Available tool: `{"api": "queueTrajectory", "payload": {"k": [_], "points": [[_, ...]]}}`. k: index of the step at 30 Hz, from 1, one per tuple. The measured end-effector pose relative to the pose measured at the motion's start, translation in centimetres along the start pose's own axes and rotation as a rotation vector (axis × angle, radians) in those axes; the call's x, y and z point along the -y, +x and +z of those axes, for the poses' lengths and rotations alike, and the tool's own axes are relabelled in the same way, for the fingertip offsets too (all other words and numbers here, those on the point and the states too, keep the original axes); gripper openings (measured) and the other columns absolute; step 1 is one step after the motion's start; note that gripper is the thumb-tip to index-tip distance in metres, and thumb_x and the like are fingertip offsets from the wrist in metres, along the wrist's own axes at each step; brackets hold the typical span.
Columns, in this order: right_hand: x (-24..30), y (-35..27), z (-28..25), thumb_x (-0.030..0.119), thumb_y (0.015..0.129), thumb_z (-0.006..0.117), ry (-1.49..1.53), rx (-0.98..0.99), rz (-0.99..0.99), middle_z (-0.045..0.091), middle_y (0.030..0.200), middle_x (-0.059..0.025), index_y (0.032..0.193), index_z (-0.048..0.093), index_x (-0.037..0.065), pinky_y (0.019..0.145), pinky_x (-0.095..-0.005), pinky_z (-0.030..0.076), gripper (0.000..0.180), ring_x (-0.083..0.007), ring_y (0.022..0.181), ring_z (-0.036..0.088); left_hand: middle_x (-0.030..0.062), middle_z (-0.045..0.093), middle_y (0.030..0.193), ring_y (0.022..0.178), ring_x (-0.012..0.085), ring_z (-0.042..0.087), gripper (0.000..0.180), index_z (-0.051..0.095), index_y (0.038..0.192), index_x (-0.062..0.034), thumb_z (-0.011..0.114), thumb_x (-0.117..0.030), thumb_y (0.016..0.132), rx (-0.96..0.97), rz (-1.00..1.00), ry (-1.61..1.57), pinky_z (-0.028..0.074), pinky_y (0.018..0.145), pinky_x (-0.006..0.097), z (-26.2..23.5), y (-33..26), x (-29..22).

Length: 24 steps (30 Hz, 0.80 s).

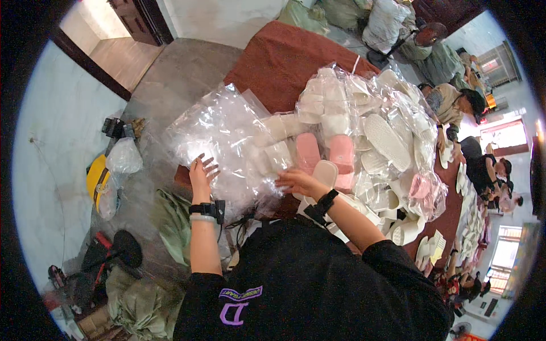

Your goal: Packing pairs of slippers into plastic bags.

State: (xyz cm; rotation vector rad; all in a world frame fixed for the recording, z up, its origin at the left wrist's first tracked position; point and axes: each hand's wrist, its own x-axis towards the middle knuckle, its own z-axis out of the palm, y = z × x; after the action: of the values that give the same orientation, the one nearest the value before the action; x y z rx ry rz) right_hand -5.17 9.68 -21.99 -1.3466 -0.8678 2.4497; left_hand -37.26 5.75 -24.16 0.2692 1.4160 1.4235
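A large stack of clear plastic bags [227,142] lies in front of me on the near left end of the table, shiny and creased. My left hand [202,176] rests on its near left part, fingers spread, holding nothing. At its near right edge is my right hand [300,183], fingers stretched out toward the plastic. Under or inside the plastic near that hand, pale slippers [277,154] show through. Just beyond my right hand lie a pink slipper [308,150], another pink slipper [342,152] and a white slipper [326,172].
Bagged white slippers [388,136] are heaped to the right, with a pink pair [424,187] in plastic. A red-brown cloth [273,57] covers the table. A co-worker [455,105] handles slippers farther right. Sacks [387,25] and a fan [430,34] stand behind.
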Motion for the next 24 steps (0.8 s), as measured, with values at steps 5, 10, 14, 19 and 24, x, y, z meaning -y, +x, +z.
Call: {"api": "queueTrajectory", "payload": {"k": [5, 10, 14, 19, 24], "points": [[-0.7, 0.7, 3.6, 0.042, 0.084, 0.062, -0.152, 0.198, 0.148, 0.055, 0.119, -0.0055, 0.126, 0.045, 0.004, 0.080, -0.0288, 0.041, 0.059, -0.0166, 0.098, 0.051, 0.0201, 0.053, 0.112, 0.094, 0.0326, 0.058, 0.038, 0.039, 0.125, -0.0035, 0.035, -0.029, 0.097, 0.049, -0.123, -0.115, 0.052, 0.076, 0.047, 0.5, 1.3, 0.7], [-0.1, 2.9, 6.2, 0.044, 0.081, 0.065, -0.274, 0.202, 0.076, 0.062, 0.102, -0.0046, 0.109, 0.060, 0.002, 0.074, -0.0250, 0.045, 0.051, -0.0114, 0.086, 0.055, 0.0188, 0.049, 0.120, 0.105, 0.0338, 0.052, 0.039, 0.039, 0.126, -0.0056, 0.038, -0.030, 0.095, 0.088, -0.170, -0.209, 0.047, 0.085, 0.053, 1.3, 0.6, 0.6], [0.1, 3.1, 7.1, 0.046, 0.083, 0.061, -0.616, 0.286, 0.097, 0.064, 0.090, -0.0014, 0.110, 0.061, 0.007, 0.063, -0.0233, 0.042, 0.047, -0.0089, 0.072, 0.052, 0.0178, 0.045, 0.125, 0.112, 0.0342, 0.048, 0.040, 0.039, 0.128, -0.0073, 0.039, -0.030, 0.095, 0.070, -0.200, -0.307, 0.045, 0.090, 0.054, 0.7, 0.6, 0.1], [-0.2, 3.2, 9.9, 0.044, 0.083, 0.061, -0.478, 0.316, 0.151, 0.064, 0.086, -0.0014, 0.101, 0.065, 0.008, 0.057, -0.0224, 0.041, 0.041, -0.0083, 0.065, 0.052, 0.0178, 0.042, 0.128, 0.117, 0.0337, 0.045, 0.041, 0.037, 0.131, -0.0099, 0.040, -0.029, 0.094, 0.118, -0.235, -0.513, 0.043, 0.093, 0.055, 1.3, 0.4, -0.9], [-0.4, 5.2, 8.8, 0.042, 0.085, 0.060, -0.301, 0.119, 0.010, 0.065, 0.083, 0.0010, 0.097, 0.066, 0.009, 0.049, -0.0181, 0.037, 0.036, -0.0046, 0.056, 0.047, 0.0185, 0.039, 0.130, 0.120, 0.0320, 0.041, 0.043, 0.035, 0.133, -0.0107, 0.039, -0.029, 0.094, 0.172, -0.270, -0.477, 0.043, 0.094, 0.054, 3.1, -0.4, -1.8]]}}
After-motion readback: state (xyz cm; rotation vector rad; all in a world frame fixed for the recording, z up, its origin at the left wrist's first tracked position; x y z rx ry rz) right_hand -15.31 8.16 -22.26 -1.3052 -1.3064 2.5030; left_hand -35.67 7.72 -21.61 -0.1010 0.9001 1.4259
